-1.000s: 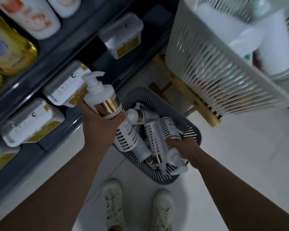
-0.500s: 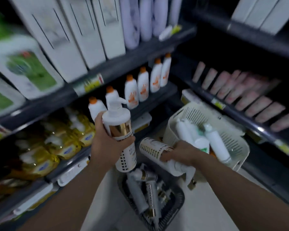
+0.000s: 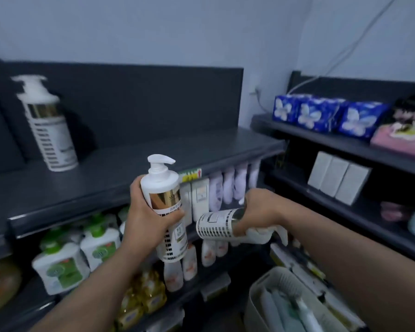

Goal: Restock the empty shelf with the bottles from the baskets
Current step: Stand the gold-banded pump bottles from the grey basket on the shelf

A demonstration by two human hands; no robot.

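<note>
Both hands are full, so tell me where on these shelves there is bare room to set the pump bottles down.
The top shelf is bare from the standing pump bottle at its left to its right end. The shelves below are packed with bottles. The side shelf is crowded with blue packs.

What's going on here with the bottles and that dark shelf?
A person is restocking. The left hand holds a white pump bottle upright, and the right hand holds a second pump bottle on its side, both in front of the dark top shelf. One matching bottle already stands at the shelf's left end; the rest of it is bare. A white basket sits lower right.
</note>
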